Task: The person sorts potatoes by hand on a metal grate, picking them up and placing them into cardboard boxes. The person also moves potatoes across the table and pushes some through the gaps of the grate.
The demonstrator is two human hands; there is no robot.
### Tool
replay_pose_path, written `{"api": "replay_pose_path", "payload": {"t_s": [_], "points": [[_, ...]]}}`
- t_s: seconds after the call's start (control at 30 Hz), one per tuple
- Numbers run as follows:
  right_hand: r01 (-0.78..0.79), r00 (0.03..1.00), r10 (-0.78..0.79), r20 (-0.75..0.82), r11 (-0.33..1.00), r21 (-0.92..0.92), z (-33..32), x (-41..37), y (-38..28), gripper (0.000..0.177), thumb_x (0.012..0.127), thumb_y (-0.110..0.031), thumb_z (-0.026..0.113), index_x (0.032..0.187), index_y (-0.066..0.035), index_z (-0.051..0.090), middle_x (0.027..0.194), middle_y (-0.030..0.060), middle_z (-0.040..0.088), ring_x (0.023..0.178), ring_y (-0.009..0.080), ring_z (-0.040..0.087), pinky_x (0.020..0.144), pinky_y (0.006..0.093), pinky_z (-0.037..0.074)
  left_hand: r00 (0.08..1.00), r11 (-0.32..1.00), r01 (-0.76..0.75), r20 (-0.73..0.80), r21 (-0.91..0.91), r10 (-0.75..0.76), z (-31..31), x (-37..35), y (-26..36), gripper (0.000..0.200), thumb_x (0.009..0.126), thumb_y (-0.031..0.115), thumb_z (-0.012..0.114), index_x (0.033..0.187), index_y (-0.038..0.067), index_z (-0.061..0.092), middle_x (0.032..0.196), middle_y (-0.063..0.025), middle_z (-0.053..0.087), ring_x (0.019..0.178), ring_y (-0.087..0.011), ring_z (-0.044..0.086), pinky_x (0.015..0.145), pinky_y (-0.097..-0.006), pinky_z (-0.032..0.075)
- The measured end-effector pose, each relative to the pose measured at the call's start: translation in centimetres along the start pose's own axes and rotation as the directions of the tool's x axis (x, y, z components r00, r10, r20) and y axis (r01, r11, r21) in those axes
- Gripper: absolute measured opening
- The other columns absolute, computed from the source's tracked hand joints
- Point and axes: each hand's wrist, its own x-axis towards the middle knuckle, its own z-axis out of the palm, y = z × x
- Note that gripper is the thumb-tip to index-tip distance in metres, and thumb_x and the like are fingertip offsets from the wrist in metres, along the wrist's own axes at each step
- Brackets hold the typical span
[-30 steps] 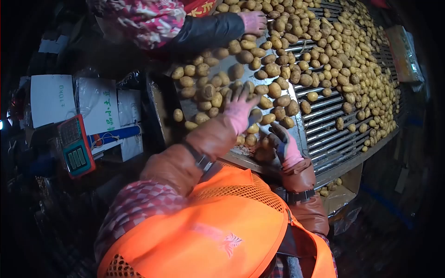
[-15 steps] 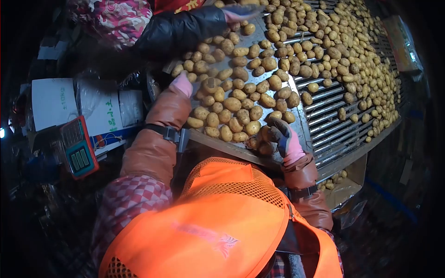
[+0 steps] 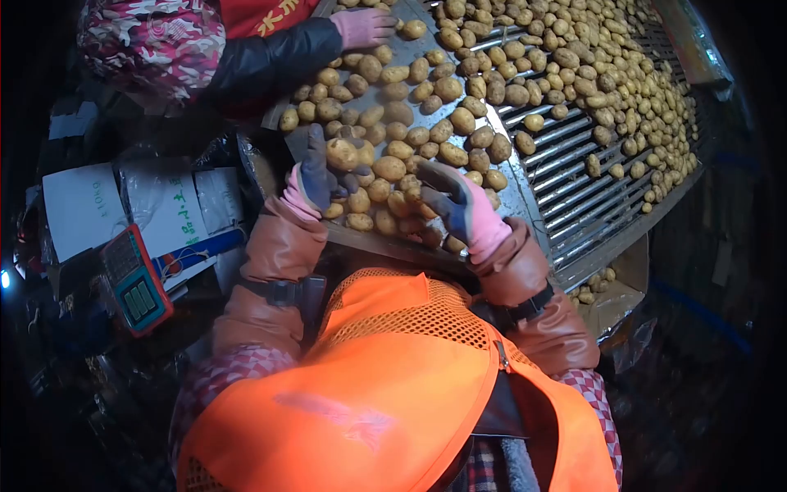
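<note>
Potatoes (image 3: 389, 168) lie over the metal sorting table (image 3: 513, 176). My left hand (image 3: 318, 174), in a dark and pink glove, is at the table's near left edge, its fingers curled about a potato (image 3: 341, 154). My right hand (image 3: 456, 205), gloved likewise, is over the potatoes near the front edge, palm turned inward and fingers apart and slightly bent. It touches or nearly touches potatoes at its fingertips; nothing is plainly gripped in it.
Across the table, a co-worker's pink-gloved hand (image 3: 366, 28) rests at the far side. More potatoes cover the slatted rack (image 3: 582, 197) at right. A red-rimmed scale (image 3: 138, 287) and white boxes (image 3: 88, 209) stand at left. A carton (image 3: 619, 299) with potatoes sits below the rack.
My left hand has turned upward and now has a potato. My right hand has moved left and opened. The co-worker's hand has drawn back left. The whole view has shifted slightly.
</note>
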Motion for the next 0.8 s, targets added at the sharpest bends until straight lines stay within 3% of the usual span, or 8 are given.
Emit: {"api": "replay_pose_path", "payload": {"t_s": [0.17,0.23,0.33,0.43,0.47,0.57,0.63,0.8], "points": [[0.301,0.936,-0.345,0.07,0.682,-0.666,0.7,2.5,1.9,0.054,0.089,-0.001,0.058,0.141,-0.011,0.046,0.142,0.0165,0.048,0.129,0.0263,0.048,0.107,0.0332,0.039,0.991,0.963,0.122,0.075,-0.241,-0.107,9.0,-0.6,-0.7,0.08,0.092,0.072,0.034,0.121,0.003,0.061,0.093,-0.0078,0.071,0.081,-0.0183,0.067,0.072,-0.0299,0.055],[0.282,0.934,-0.354,-0.041,0.804,-0.523,0.1,2.5,3.6,0.053,0.089,-0.005,0.06,0.14,-0.014,0.048,0.131,0.0151,0.058,0.122,0.0268,0.055,0.099,0.0332,0.047,0.968,0.898,0.232,0.182,-0.373,-0.174,8.5,1.2,-3.6,0.078,0.095,0.07,0.032,0.118,0.001,0.062,0.094,-0.0094,0.071,0.092,-0.0222,0.067,0.081,-0.033,0.054],[0.089,0.991,-0.11,-0.079,0.969,-0.232,-0.3,1.3,3.2,0.051,0.086,-0.015,0.067,0.135,-0.014,0.05,0.103,0.0103,0.069,0.075,0.0201,0.07,0.06,0.0316,0.057,1.0,0.926,-0.03,0.017,0.376,0.026,7.4,1.8,-4.6,0.073,0.096,0.065,0.036,0.105,0.0,0.067,0.088,-0.011,0.071,0.084,-0.0193,0.067,0.075,-0.0317,0.052],[-0.005,0.979,-0.026,-0.203,0.988,-0.153,-0.2,0.8,1.8,0.051,0.08,-0.014,0.076,0.126,-0.004,0.056,0.115,0.0124,0.065,0.104,0.0175,0.062,0.089,0.0317,0.05,0.947,0.7,-0.27,0.05,0.661,0.318,8.9,-0.5,-2.4,0.064,0.097,0.062,0.04,0.1,0.004,0.067,0.083,-0.0123,0.07,0.078,-0.0231,0.068,0.072,-0.0342,0.052],[-0.004,0.979,-0.026,-0.204,0.989,-0.148,0.1,0.4,0.7,0.051,0.08,-0.014,0.076,0.126,-0.004,0.056,0.115,0.0124,0.065,0.104,0.0175,0.062,0.089,0.0317,0.05,0.938,0.542,-0.268,0.087,0.796,0.336,9.6,-0.6,-1.7,0.026,0.09,0.024,0.062,0.108,0.005,0.065,0.083,-0.0104,0.07,0.074,-0.0211,0.067,0.067,-0.0333,0.053],[-0.18,0.971,0.103,-0.215,0.908,-0.378,0.4,-0.7,-0.7,0.044,0.085,-0.013,0.068,0.127,-0.011,0.054,0.103,0.0126,0.069,0.076,0.0199,0.07,0.062,0.0309,0.057,0.913,0.318,-0.231,0.092,0.919,0.397,9.8,0.5,-4.0,0.024,0.09,0.022,0.063,0.108,0.006,0.065,0.083,-0.0119,0.07,0.073,-0.0254,0.068,0.067,-0.0351,0.052],[-0.005,0.973,-0.116,-0.201,0.856,-0.517,-0.2,-1.0,0.8,0.047,0.083,-0.015,0.07,0.126,-0.009,0.053,0.105,0.0151,0.069,0.089,0.0232,0.07,0.075,0.0327,0.056,0.922,0.329,-0.204,0.069,0.922,0.38,9.1,1.3,-6.7,0.024,0.091,0.019,0.061,0.11,0.004,0.064,0.088,-0.0117,0.07,0.079,-0.0239,0.067,0.072,-0.0339,0.052],[-0.15,0.97,0.019,-0.242,0.83,-0.538,-1.0,-2.9,1.4,0.047,0.079,-0.019,0.074,0.12,-0.006,0.054,0.106,0.0244,0.065,0.103,0.0388,0.064,0.085,0.0393,0.051,0.951,0.805,-0.309,0.148,0.506,0.272,9.7,1.8,-10.4,0.021,0.095,0.017,0.056,0.106,0.001,0.064,0.094,-0.0115,0.069,0.083,-0.0168,0.061,0.077,-0.0308,0.05]]}}
